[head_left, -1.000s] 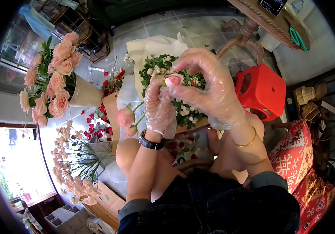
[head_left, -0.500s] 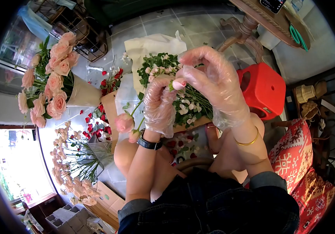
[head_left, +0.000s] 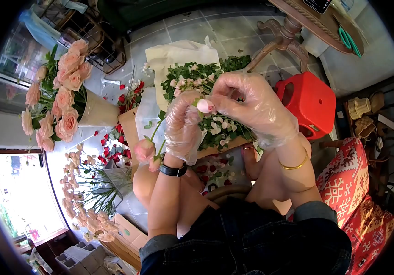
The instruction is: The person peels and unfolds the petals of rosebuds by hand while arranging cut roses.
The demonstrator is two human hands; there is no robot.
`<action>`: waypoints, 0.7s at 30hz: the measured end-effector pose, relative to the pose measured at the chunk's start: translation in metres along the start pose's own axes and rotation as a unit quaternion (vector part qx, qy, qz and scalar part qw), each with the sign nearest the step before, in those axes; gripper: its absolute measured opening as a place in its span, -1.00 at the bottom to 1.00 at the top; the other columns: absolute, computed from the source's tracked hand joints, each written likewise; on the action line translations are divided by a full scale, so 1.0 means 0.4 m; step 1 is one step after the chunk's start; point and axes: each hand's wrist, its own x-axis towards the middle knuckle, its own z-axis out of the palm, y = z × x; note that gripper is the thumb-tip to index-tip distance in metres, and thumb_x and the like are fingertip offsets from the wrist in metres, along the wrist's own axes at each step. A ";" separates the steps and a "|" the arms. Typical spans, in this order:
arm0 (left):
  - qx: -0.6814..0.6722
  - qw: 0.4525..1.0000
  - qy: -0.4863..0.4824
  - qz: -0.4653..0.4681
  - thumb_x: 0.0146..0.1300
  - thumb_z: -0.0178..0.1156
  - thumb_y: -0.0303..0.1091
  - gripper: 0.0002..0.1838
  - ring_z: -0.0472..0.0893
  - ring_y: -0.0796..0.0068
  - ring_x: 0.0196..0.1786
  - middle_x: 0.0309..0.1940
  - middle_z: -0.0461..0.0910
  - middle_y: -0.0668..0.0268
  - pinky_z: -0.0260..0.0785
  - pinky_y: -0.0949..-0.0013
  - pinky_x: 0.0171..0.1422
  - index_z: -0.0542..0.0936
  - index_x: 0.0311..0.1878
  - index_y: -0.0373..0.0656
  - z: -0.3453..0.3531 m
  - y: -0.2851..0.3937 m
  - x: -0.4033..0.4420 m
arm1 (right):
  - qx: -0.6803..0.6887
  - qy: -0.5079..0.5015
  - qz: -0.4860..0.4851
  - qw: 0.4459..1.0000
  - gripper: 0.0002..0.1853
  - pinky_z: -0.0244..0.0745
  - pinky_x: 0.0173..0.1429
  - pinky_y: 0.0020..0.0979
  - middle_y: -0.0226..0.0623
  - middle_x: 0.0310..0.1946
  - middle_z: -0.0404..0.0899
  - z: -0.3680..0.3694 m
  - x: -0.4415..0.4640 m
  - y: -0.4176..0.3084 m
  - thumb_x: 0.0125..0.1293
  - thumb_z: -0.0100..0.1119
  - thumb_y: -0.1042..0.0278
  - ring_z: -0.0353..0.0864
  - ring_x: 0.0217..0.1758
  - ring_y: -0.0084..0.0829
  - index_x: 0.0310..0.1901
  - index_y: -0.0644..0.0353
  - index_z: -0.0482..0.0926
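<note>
Head view, rosebud (head_left: 204,106), right hand (head_left: 259,107) overlapping foliage (head_left: 185,73), red stool (head_left: 318,103) alongside

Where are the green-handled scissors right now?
In the head view, the scissors lie at upper right on the carved table, beyond the red stool.
</note>
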 end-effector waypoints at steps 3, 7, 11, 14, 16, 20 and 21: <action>-0.047 0.995 -0.004 -0.087 0.23 0.13 -0.23 -0.73 0.40 0.54 -0.24 -0.22 0.45 0.32 0.25 0.46 -0.14 0.47 -0.09 -0.19 -0.011 0.015 -0.009 | -0.022 0.055 -0.038 0.998 -0.82 0.32 -0.44 -0.52 -0.33 -0.61 0.47 0.000 -0.001 0.011 0.11 0.25 0.36 0.39 -0.55 -0.62 -0.48 0.29 0.51; -0.073 0.984 0.044 -0.157 0.20 0.18 -0.22 -0.70 0.37 0.54 -0.23 -0.23 0.46 0.35 0.20 0.48 -0.08 0.48 -0.06 -0.17 0.001 0.024 -0.008 | -0.107 0.114 -0.102 0.982 -0.89 0.35 -0.40 -0.51 -0.29 -0.58 0.49 -0.023 0.002 0.014 0.07 0.23 0.47 0.44 -0.53 -0.53 -0.48 0.30 0.51; -0.067 0.988 0.028 -0.134 0.21 0.17 -0.22 -0.72 0.35 0.55 -0.26 -0.25 0.46 0.36 0.19 0.49 -0.03 0.49 -0.11 -0.20 -0.003 0.038 0.005 | -0.113 0.129 -0.127 0.977 -0.91 0.39 -0.28 -0.49 -0.25 -0.52 0.51 -0.034 0.018 0.039 0.04 0.17 0.57 0.50 -0.44 -0.42 -0.36 0.26 0.55; -0.086 0.985 0.020 -0.147 0.21 0.17 -0.19 -0.70 0.36 0.54 -0.23 -0.22 0.44 0.36 0.20 0.47 0.03 0.49 -0.11 -0.20 -0.006 0.033 0.008 | -0.104 0.100 -0.190 0.971 -0.84 0.40 -0.22 -0.46 -0.25 -0.49 0.51 -0.043 0.016 0.028 0.06 0.16 0.53 0.50 -0.40 -0.40 -0.26 0.22 0.57; -0.113 0.981 0.040 -0.155 0.21 0.18 -0.18 -0.67 0.38 0.58 -0.21 -0.19 0.45 0.36 0.23 0.51 0.02 0.47 -0.08 -0.20 -0.007 0.020 0.006 | -0.087 0.053 -0.177 0.979 -0.81 0.41 -0.20 -0.43 -0.25 -0.48 0.51 -0.045 0.007 0.004 0.07 0.18 0.50 0.51 -0.38 -0.39 -0.23 0.20 0.58; -0.133 0.962 0.102 -0.217 0.22 0.18 -0.22 -0.64 0.43 0.60 -0.14 -0.12 0.47 0.37 0.28 0.54 -0.03 0.44 0.02 -0.19 0.010 0.030 -0.018 | -0.123 0.052 -0.208 0.969 -0.78 0.43 -0.18 -0.42 -0.26 -0.44 0.54 -0.013 0.006 -0.007 0.04 0.26 0.37 0.54 -0.34 -0.40 -0.24 0.20 0.59; -0.130 0.973 0.059 -0.184 0.23 0.16 -0.25 -0.63 0.45 0.60 -0.11 -0.10 0.47 0.38 0.30 0.55 -0.02 0.43 0.06 -0.17 0.007 0.024 -0.023 | -0.122 0.062 -0.243 0.960 -0.76 0.44 -0.18 -0.44 -0.27 -0.44 0.54 -0.006 0.008 -0.004 0.03 0.29 0.34 0.55 -0.33 -0.41 -0.25 0.21 0.59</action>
